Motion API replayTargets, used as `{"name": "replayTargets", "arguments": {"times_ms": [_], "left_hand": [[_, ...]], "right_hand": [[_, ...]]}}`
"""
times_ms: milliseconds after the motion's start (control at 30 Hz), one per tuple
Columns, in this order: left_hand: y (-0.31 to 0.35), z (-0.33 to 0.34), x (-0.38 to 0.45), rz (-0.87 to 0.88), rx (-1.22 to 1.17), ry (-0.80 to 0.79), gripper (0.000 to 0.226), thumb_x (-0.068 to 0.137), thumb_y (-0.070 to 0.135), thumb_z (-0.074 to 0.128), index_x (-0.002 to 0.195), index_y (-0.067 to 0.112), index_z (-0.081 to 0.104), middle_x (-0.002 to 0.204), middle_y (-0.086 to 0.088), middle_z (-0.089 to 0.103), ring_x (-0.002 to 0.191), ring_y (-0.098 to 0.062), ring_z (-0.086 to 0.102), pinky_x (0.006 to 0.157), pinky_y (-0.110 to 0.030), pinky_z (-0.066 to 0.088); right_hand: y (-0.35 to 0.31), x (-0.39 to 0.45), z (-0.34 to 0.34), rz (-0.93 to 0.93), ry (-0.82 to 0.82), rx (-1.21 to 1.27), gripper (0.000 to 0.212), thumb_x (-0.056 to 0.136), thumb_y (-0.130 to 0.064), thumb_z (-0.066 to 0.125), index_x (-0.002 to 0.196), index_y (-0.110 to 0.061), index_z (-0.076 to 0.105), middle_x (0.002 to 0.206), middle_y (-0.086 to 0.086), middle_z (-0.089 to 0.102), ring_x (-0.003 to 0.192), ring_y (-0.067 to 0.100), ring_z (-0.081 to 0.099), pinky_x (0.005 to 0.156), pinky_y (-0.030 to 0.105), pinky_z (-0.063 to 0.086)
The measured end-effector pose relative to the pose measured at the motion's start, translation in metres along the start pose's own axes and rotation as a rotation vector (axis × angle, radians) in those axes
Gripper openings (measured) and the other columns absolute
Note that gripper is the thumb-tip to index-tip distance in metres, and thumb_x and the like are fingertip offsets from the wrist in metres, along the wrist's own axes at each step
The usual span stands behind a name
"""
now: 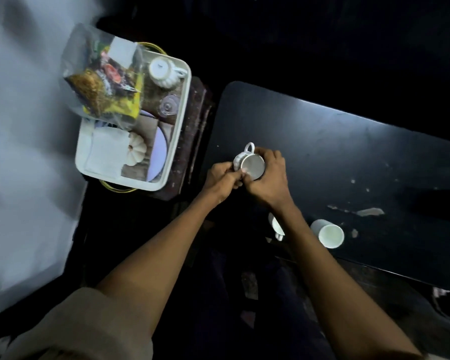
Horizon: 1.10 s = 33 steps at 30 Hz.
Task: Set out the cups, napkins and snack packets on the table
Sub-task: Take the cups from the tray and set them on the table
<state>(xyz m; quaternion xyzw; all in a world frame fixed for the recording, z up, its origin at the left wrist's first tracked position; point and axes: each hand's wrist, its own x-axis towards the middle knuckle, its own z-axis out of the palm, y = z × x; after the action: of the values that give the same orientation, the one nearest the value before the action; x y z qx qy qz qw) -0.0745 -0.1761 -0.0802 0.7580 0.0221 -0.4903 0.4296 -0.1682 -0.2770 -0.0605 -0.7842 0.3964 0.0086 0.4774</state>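
Head view: both hands meet over one white cup on the dark table.
Right hand: right hand [266, 175] curls round the far and right side of the handled cup [250, 163], fingers over its rim.
Left hand: left hand [222, 176] pinches the same cup at its near-left edge, fingertips touching those of the right hand.
Held cup: stands on the table [348, 157] near its left end, mouth up, handle pointing away from the person.
Other cups on the table: a plain white cup [327, 233] stands near the front edge, to the right of the right forearm; another white cup [276, 226] is partly hidden behind that forearm, so its pose cannot be told.
Table surface: black, matt, scuffed, with pale chips and scratches toward the right side; its left corner is rounded.
Tray: a white tray [178, 131] sits on a dark stand just left of the table, apart from it.
Tray contents: a clear bag of snack packets [102, 79] at the far left, a white ribbed cup [163, 71] upside down at the far end, a clear glass [168, 106] beside it, folded napkins [104, 152] at the near left, another ribbed white piece [138, 149] just beside the napkins.
Room: a pale wall [24, 126] on the left; the rest is dark.
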Motion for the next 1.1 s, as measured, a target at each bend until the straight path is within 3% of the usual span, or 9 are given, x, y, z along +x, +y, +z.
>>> {"name": "replayTargets", "arguments": {"times_ms": [167,333,467,533,600,700,800,933,1100], "left_hand": [[-0.005,0.065,-0.011,-0.058,0.042,-0.037,0.022,0.091,0.023,0.066,0.095,0.002,0.072,0.084,-0.014,0.072,0.081,-0.033,0.071,0.074,-0.040,0.055],[-0.007,0.108,-0.012,-0.049,0.177,-0.085,0.022,0.088,0.031,0.066,0.094,0.011,0.075,0.087,-0.011,0.077,0.076,-0.019,0.070,0.077,-0.040,0.059],[-0.007,0.129,-0.013,-0.018,0.287,-0.035,0.022,0.087,0.030,0.066,0.102,0.017,0.075,0.094,-0.004,0.077,0.095,-0.019,0.070,0.090,-0.039,0.057],[-0.006,0.137,-0.014,0.001,0.315,0.018,0.034,0.086,0.024,0.069,0.119,0.016,0.070,0.109,-0.002,0.075,0.105,-0.015,0.068,0.096,-0.028,0.052],[-0.006,0.142,-0.015,0.011,0.288,0.031,0.045,0.088,0.015,0.068,0.133,0.011,0.061,0.122,-0.004,0.071,0.105,-0.006,0.063,0.086,-0.006,0.046],[-0.007,0.145,-0.015,0.049,0.263,0.001,0.043,0.089,0.003,0.059,0.131,0.014,0.064,0.113,0.003,0.073,0.101,0.000,0.062,0.069,0.008,0.037],[-0.009,0.142,-0.015,0.060,0.265,-0.023,0.045,0.088,0.001,0.051,0.124,0.021,0.069,0.102,0.010,0.073,0.097,-0.001,0.065,0.073,0.002,0.043],[-0.014,0.138,-0.010,0.050,0.260,-0.034,0.046,0.086,0.000,0.050,0.122,0.021,0.070,0.109,0.005,0.075,0.105,-0.008,0.068,0.091,-0.019,0.052],[-0.019,0.134,-0.005,0.046,0.279,-0.043,0.049,0.086,0.000,0.050,0.126,0.021,0.068,0.116,0.001,0.074,0.110,-0.011,0.066,0.098,-0.026,0.052]], "right_hand": [[0.057,-0.015,-0.048,-0.003,-0.141,-0.081,0.085,0.062,-0.048,0.067,0.138,-0.015,0.048,0.124,0.000,0.047,0.117,0.018,0.046,0.086,0.025,0.038],[0.099,-0.021,-0.068,0.054,-0.021,-0.157,0.066,0.064,-0.034,0.081,0.123,-0.013,0.058,0.113,0.003,0.055,0.105,0.024,0.056,0.078,0.027,0.038],[0.119,-0.021,-0.074,0.110,0.049,-0.135,0.055,0.064,-0.036,0.076,0.112,-0.013,0.063,0.105,0.004,0.058,0.097,0.025,0.058,0.076,0.025,0.037],[0.127,-0.019,-0.073,0.147,0.076,-0.143,0.051,0.067,-0.037,0.077,0.110,-0.012,0.065,0.104,0.005,0.058,0.097,0.027,0.059,0.076,0.025,0.037],[0.133,-0.017,-0.071,0.181,0.094,-0.153,0.051,0.067,-0.036,0.079,0.109,-0.010,0.066,0.104,0.007,0.059,0.098,0.028,0.059,0.076,0.026,0.039],[0.137,-0.011,-0.067,0.223,0.083,-0.161,0.051,0.067,-0.035,0.079,0.109,-0.008,0.066,0.106,0.010,0.059,0.103,0.030,0.058,0.078,0.027,0.040],[0.135,-0.004,-0.060,0.218,0.042,-0.202,0.049,0.069,-0.033,0.075,0.108,-0.005,0.064,0.108,0.013,0.058,0.105,0.033,0.056,0.076,0.029,0.041],[0.132,0.003,-0.051,0.211,0.005,-0.222,0.048,0.071,-0.032,0.075,0.108,-0.005,0.063,0.110,0.012,0.055,0.105,0.032,0.055,0.071,0.031,0.040],[0.130,0.003,-0.046,0.214,-0.010,-0.222,0.053,0.072,-0.033,0.076,0.115,-0.007,0.061,0.117,0.012,0.052,0.112,0.033,0.053,0.076,0.037,0.049]]}}
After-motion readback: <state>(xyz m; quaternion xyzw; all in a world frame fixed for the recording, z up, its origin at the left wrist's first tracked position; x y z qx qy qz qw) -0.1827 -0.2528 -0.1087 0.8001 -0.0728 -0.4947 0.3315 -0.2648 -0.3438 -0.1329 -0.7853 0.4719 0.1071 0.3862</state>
